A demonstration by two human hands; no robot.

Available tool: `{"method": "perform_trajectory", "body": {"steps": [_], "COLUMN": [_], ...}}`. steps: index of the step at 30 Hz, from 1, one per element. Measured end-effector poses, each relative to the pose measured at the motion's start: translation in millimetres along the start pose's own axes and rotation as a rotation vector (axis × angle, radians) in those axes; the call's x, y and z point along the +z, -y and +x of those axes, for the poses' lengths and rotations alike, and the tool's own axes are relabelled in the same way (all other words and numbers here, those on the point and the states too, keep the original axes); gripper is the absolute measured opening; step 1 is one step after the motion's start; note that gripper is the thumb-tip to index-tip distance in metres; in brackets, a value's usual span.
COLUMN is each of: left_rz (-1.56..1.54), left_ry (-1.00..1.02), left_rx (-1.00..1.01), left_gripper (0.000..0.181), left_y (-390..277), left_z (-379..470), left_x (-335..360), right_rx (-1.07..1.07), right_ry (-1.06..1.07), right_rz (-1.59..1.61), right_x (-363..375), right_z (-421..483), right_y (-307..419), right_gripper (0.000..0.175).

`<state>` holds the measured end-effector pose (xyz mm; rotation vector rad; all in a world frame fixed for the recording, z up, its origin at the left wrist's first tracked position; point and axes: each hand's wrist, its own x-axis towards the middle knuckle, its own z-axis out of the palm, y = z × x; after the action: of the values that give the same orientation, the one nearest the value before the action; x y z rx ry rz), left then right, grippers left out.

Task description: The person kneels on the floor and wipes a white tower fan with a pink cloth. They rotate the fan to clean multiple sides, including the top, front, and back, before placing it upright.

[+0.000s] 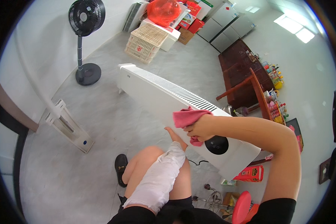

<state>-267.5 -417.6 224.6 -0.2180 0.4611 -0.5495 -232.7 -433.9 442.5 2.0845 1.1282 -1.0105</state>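
Observation:
A white panel heater (156,96) with a slatted top grille (182,92) stands slantwise before me. Near its right end is a round black control panel (216,145). My right hand (203,127) grips a pink cloth (187,117) against the upper front of the heater, by the grille's edge. Part of the cloth hangs below my fingers. My left hand (177,138) reaches out of a white sleeve cover (162,176) to the heater's front, lower and left of the cloth. Nothing shows in it, but most of its fingers are hidden.
A black pedestal fan (88,74) stands at the upper left, and a white upright frame (72,131) stands below it. Stacked plastic crates (145,42) lie beyond the heater. A wooden table (260,95) is at the right. A red-seated stool (241,207) and a black cord (197,163) are near me.

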Motion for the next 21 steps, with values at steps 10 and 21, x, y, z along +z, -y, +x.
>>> {"method": "perform_trajectory", "body": {"steps": [10,21], "left_rz": [0.015,0.074], "left_ry": [0.065,0.015], "left_rx": [0.011,0.03], "left_gripper": [0.082,0.076], "left_y": [-16.8,-9.3], "left_z": [-9.6,0.8], "left_x": [13.6,-3.3], "right_rx": [0.269,0.318], "right_ry": [-0.567,-0.26], "right_rz": [0.511,0.789], "right_x": [-8.2,-14.9], "right_z": [3.9,34.4], "right_y": [-34.8,-105.5], "right_gripper": [0.058,0.063]}}
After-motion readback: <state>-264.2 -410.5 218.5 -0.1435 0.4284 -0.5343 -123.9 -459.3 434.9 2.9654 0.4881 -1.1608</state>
